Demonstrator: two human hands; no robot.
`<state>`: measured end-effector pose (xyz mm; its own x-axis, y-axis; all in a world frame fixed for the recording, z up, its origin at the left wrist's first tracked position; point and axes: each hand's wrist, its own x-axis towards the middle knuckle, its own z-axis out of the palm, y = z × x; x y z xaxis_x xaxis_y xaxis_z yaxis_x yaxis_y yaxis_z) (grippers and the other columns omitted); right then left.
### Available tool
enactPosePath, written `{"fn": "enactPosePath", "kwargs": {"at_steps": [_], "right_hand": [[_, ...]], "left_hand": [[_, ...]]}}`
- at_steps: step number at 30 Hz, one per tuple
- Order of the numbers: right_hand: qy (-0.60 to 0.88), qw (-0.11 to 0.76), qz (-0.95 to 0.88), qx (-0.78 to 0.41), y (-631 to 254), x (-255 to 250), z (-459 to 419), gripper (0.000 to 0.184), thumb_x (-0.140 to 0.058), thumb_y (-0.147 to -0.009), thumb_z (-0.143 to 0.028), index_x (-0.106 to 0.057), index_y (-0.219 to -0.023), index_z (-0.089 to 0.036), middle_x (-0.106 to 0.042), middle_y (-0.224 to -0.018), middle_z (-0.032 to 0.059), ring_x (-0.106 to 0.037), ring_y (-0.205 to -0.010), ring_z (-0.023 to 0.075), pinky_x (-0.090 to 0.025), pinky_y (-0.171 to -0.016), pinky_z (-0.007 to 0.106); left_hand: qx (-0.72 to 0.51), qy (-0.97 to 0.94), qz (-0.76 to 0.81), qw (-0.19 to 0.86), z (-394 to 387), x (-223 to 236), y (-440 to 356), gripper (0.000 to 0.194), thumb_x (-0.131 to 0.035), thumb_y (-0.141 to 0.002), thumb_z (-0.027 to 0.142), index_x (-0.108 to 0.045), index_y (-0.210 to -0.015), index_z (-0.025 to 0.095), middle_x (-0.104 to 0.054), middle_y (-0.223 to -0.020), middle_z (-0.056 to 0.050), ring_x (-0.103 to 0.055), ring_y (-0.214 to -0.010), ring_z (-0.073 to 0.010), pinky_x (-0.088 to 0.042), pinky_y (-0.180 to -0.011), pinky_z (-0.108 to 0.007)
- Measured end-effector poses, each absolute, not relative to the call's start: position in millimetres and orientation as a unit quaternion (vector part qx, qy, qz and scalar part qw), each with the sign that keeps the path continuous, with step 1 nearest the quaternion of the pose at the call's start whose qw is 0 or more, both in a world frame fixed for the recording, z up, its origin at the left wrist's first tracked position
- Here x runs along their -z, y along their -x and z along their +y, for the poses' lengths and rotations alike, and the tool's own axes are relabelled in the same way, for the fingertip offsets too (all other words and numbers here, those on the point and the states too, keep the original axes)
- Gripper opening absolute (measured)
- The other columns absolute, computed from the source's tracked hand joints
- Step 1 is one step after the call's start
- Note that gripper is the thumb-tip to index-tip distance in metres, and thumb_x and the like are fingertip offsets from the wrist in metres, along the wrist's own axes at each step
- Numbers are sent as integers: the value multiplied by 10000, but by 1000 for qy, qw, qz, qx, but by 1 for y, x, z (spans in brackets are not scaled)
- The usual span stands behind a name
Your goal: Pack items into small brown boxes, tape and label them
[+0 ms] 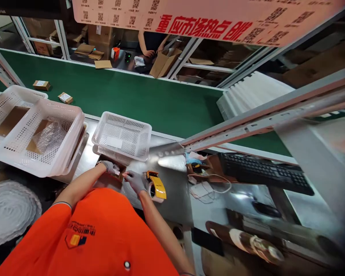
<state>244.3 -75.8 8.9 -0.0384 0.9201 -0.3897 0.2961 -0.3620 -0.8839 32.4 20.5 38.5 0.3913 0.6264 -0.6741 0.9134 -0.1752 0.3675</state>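
Note:
My left hand (pixel 110 167), in a grey glove, is closed on a small whitish item with pink marks (pixel 117 173), too small to name. It is over a small brown cardboard box (pixel 114 181) on the metal bench, partly covered by my hands. My right hand (pixel 136 182), gloved too, has its fingers pinched together close to the item; what they hold, if anything, I cannot make out. Just right of that hand is a yellow tape dispenser (pixel 158 187) with a roll of tape in it.
Beyond the box stands a white perforated basket (pixel 122 134); stacked baskets (pixel 40 161) with bubble wrap (pixel 50 136) are at left. Two small parcels (pixel 65 98) lie on the green conveyor (pixel 161 101). A metal post (pixel 218 134), keyboard (pixel 264 172) and phone (pixel 207 241) are at right. Another person's hands show across the belt.

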Motion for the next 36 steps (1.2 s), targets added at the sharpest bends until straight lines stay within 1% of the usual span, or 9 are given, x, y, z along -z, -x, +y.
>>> {"fn": "enactPosePath", "kwargs": {"at_steps": [3, 7, 12, 16, 19, 23, 27, 31, 36], "right_hand": [[601, 309, -472, -566, -226, -1, -72, 523, -820, -750, -738, -750, -707, -222, -696, -681, 5, -617, -677, 185, -514, -694, 317], [605, 262, -532, -531, -200, 1, -57, 461, -785, -827, -674, -814, -751, -220, -781, -742, 43, -696, -755, 224, -547, -738, 326], [603, 219, -594, -486, -185, 1, -44, 313, -775, -894, -490, -819, -719, -234, -825, -770, 51, -735, -829, 244, -556, -811, 334], [575, 200, -641, -468, -191, 1, -46, 213, -699, -947, -329, -859, -855, -224, -882, -952, 70, -763, -948, 254, -572, -902, 346], [534, 185, -697, -442, -197, 3, -51, 278, -609, -1042, -311, -863, -976, -222, -878, -1042, 78, -761, -1019, 255, -589, -970, 363], [507, 178, -739, -408, -206, 8, -59, 344, -718, -1036, -394, -834, -1298, -205, -826, -1267, 129, -735, -1201, 289, -591, -1103, 434], [466, 121, -785, -391, -211, 13, -63, 583, -918, -895, -413, -787, -1410, -172, -751, -1415, 182, -697, -1302, 326, -582, -1154, 465], [508, 113, -754, -402, -208, 18, -63, 321, -746, -1017, -281, -815, -1314, -183, -806, -1306, 142, -732, -1224, 287, -592, -1132, 441], [595, 140, -734, -296, -196, 19, -67, 398, -674, -997, -184, -815, -1370, -188, -802, -1329, 184, -711, -1272, 345, -590, -1176, 539]], "left_hand": [[232, -723, 538, 365, 21, -34, -39, 587, -928, -809, 476, -912, -1280, 126, -864, -1294, -284, -827, -1234, -479, -659, -1084, -544], [235, -721, 556, 342, 16, -32, -40, 514, -804, -936, 330, -869, -1387, 92, -802, -1456, -308, -771, -1385, -462, -618, -1170, -540], [216, -719, 561, 348, 15, -41, -29, 389, -830, -916, 287, -898, -1260, 117, -869, -1276, -263, -839, -1206, -421, -677, -1043, -467], [120, -734, 585, 322, -6, -58, -3, 412, -621, -1110, 291, -799, -1454, 151, -825, -1411, -208, -781, -1325, -343, -602, -1173, -423], [-4, -691, 685, 233, -33, -65, 20, 499, -497, -1182, 320, -674, -1613, 140, -741, -1545, -228, -662, -1495, -366, -457, -1334, -478], [36, -676, 693, 249, -62, -60, 37, 678, -664, -1110, 444, -615, -1661, 53, -573, -1741, -295, -502, -1650, -456, -396, -1371, -491], [104, -721, 629, 272, -69, -49, 35, 576, -793, -1023, 495, -760, -1489, 158, -489, -1821, -250, -460, -1657, -521, -488, -1292, -565], [64, -668, 681, 294, -54, -42, 31, 500, -813, -1043, 406, -714, -1465, 157, -638, -1630, -260, -666, -1444, -428, -577, -1140, -448], [17, -604, 734, 311, -36, -26, 42, 699, -947, -958, 459, -630, -1483, 125, -657, -1562, -252, -739, -1346, -348, -576, -1078, -344]]}}
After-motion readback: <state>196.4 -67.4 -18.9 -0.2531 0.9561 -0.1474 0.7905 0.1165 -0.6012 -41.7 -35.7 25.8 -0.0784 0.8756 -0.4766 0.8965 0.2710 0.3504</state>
